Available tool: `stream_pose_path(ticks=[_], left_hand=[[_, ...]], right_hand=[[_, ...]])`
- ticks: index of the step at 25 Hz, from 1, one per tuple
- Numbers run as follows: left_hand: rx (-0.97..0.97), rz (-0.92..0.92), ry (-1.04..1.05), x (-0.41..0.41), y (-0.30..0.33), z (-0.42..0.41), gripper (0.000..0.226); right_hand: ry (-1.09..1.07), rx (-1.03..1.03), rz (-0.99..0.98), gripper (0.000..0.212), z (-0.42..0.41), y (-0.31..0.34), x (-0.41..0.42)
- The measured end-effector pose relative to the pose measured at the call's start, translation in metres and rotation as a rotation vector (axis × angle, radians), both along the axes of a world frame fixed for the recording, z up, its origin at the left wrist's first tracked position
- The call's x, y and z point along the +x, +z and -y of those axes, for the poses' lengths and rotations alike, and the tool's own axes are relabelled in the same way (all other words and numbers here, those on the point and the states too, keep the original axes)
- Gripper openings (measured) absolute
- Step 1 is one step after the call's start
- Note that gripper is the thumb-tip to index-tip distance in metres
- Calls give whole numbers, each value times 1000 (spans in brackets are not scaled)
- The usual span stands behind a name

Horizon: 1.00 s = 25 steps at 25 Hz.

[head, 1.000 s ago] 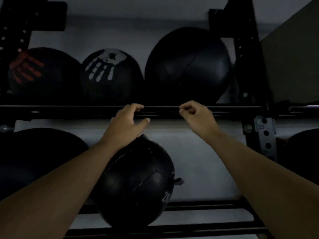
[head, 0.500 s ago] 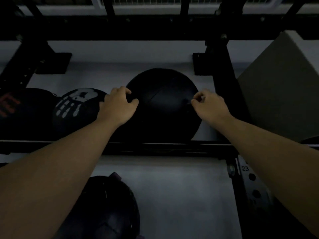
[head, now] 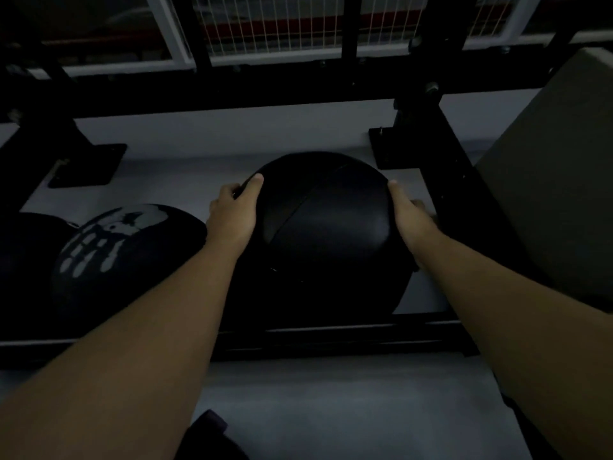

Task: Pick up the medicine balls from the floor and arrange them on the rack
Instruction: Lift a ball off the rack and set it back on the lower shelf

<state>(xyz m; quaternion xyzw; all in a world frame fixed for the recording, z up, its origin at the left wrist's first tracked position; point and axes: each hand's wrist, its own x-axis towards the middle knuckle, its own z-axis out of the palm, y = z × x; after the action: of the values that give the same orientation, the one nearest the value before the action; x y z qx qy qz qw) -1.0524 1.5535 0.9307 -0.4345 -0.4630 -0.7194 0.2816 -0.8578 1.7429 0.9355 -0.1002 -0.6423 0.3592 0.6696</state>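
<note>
I am looking at a large black medicine ball point(head: 326, 234) that is sitting on the upper shelf of the rack point(head: 331, 340), between the rails and up against the pale wall behind. My left hand point(head: 234, 214) is pressing flat against its left flank, thumb lying over the top curve, and my right hand point(head: 409, 215) is cupping the opposite flank, so both hands are spread wide and clamping the ball between them; I cannot tell whether it is bearing its own weight on the rails or hanging in my grip.

Just to its left, a ball with a white handprint point(head: 129, 250) is resting on the same shelf, close to my left wrist, and a third dark ball point(head: 26, 260) is sitting beyond that at the frame's edge. Below, part of another ball point(head: 212, 436) is showing at the bottom edge, seemingly on a lower tier.

To the right, a black upright point(head: 444, 180) is standing beside a grey block point(head: 547, 200).

I am judging the task well advanced: three balls are lining this shelf, and this one appears to need only settling. The floor is lying out of view, so I cannot say what is remaining there.
</note>
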Motion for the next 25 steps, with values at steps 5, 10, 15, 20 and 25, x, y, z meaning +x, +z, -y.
stream_pose_path(ticks=[5,10,15,20,25], left_hand=[[-48,-43,-230,-28,5,4,115],[4,-17,-259,-22,-6,7,107],[-66,29,-338,-5,-26,31,97],[-95,-11,-410,6,-37,52,90],[-75,18,-440,57,-50,82,91]], right_hand=[[208,45,-53,81,-14,4,-8],[266,76,-22,80,-5,-3,-4],[258,87,3,77,12,-15,11],[157,81,-18,84,33,-23,34],[229,44,-44,96,66,-27,65]])
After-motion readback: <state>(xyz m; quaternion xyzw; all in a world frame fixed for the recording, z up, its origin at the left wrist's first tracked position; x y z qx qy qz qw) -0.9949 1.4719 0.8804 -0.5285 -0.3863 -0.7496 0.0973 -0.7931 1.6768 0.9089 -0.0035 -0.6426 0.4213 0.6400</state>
